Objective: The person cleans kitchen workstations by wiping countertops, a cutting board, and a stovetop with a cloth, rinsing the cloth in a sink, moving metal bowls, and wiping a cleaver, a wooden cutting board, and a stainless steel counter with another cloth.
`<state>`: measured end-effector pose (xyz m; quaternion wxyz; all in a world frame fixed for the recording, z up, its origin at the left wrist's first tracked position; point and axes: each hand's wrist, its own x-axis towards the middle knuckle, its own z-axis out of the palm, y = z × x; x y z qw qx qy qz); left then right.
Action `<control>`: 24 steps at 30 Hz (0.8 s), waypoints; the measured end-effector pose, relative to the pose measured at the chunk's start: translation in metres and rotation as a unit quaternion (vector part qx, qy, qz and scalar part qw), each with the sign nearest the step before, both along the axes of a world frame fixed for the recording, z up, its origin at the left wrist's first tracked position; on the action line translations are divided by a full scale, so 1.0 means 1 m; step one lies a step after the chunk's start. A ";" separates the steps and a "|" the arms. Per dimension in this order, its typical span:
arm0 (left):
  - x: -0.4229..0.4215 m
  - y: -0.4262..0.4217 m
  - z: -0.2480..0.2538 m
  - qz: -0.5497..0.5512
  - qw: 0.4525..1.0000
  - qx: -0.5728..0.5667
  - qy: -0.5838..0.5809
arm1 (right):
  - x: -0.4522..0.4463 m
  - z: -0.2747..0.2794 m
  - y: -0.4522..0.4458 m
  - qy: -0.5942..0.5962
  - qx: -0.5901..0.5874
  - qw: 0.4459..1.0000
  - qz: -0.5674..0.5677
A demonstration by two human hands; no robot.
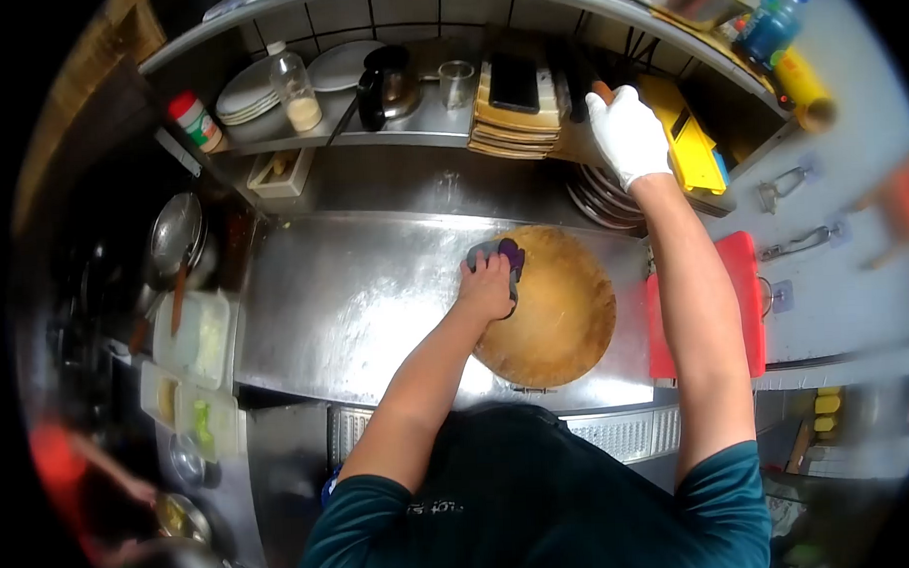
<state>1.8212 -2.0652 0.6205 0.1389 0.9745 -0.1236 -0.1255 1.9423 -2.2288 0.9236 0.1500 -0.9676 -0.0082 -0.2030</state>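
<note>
Well, the left hand (489, 286) holds a bunched cloth (511, 252), its long axis seemingly front to back (fingers hide much of it), on the left part of a round board (551, 311). The board lies flat on a shiny steel counter (345, 298). The white-gloved right hand (629, 133) grips a brown handle (602, 91), its end pointing back-left, by a kitchen shelf (419, 130) of plates (246, 93).
</note>
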 end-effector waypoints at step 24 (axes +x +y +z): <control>0.002 0.000 -0.008 0.015 0.993 -0.010 -0.119 | -0.206 -0.400 -0.223 0.284 0.433 0.847 -0.119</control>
